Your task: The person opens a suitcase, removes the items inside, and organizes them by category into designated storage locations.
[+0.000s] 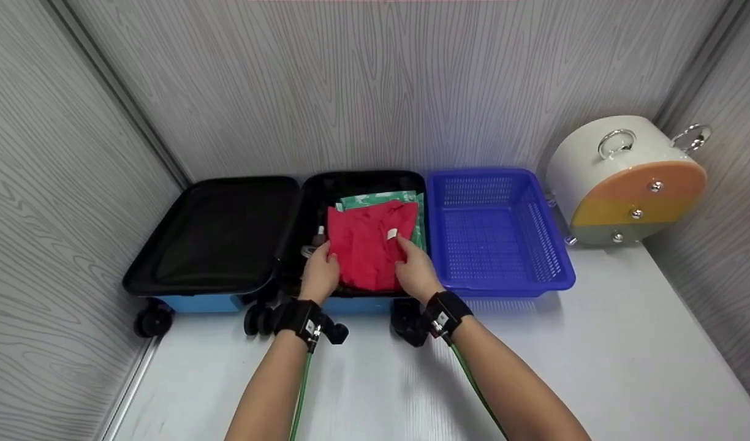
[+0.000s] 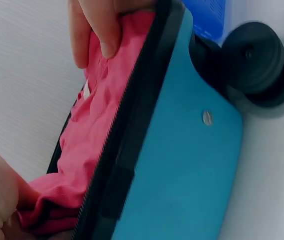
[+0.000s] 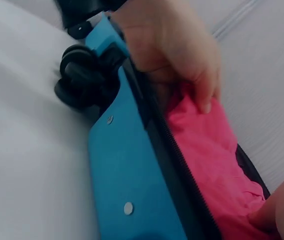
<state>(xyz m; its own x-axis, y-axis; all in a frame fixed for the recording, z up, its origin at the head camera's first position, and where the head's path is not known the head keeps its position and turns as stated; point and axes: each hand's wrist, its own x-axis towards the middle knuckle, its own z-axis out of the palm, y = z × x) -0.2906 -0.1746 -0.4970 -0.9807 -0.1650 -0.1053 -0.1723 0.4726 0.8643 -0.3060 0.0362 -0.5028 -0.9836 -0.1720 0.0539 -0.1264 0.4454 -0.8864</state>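
Observation:
A folded red garment (image 1: 366, 248) with a small white label (image 1: 392, 233) lies in the right half of an open blue suitcase (image 1: 358, 305). My left hand (image 1: 320, 274) pinches its left edge between thumb and fingers. At the opposite edge, just below the label, my right hand (image 1: 416, 271) grips the cloth. In the left wrist view the red garment (image 2: 89, 145) bunches in folds beside the left thumb. Under it, a green patterned item (image 1: 380, 198) shows at the back and right. A small dark bottle with a pale cap (image 1: 319, 237) sits left of the garment.
The suitcase's other half (image 1: 222, 236), black inside, lies open at the left. Against the suitcase's right side stands a blue plastic basket (image 1: 500, 286). A rounded white cabinet with coloured drawers (image 1: 586, 153) is at the back right. Suitcase wheels (image 1: 153, 321) jut toward the front.

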